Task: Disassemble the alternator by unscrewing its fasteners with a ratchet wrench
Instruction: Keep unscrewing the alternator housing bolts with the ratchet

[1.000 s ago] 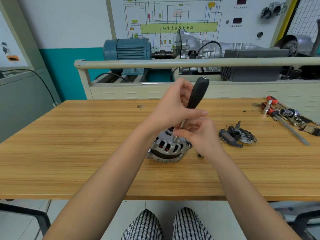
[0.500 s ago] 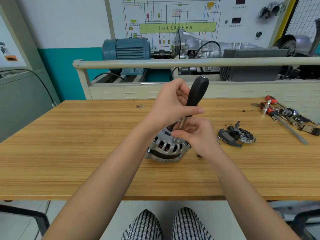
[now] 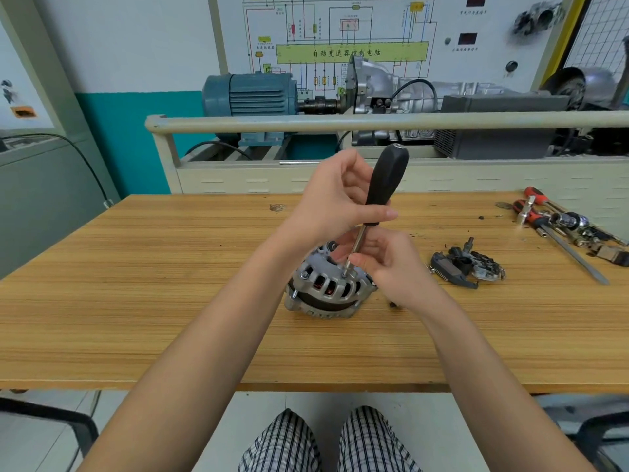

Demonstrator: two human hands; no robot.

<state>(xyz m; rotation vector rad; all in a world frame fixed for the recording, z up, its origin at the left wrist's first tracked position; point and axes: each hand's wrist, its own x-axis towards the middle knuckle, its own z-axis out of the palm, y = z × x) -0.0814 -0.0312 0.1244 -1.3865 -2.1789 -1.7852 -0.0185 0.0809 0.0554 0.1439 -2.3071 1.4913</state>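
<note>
Top of the alternator point(image 3: 328, 287) hidden behind both hands; driver tip and the fastener under it too small to make out. Far-right tools point(image 3: 565, 229) partly cut off by the frame edge, single pieces hard to tell apart. Lower body only as checked trousers at 6 o'clock.

Alternator standing on the wooden surface point(image 3: 136, 301) near centre, slotted housing facing the camera, a bolt sticking out at its 9 o'clock. Left hand point(image 3: 335, 202) above it at 12 o'clock, fingers curled round the black handle of the driver point(image 3: 386, 185), thumb laid across. Handle tilted toward 1 o'clock, metal shaft running down to the housing rim. Right hand point(image 3: 391, 264) at 3 o'clock of the alternator, fingertips pinching the lower shaft just above the housing.

Removed black parts point(image 3: 466, 265) lying on the surface at 3 o'clock, well apart from the alternator.
</note>
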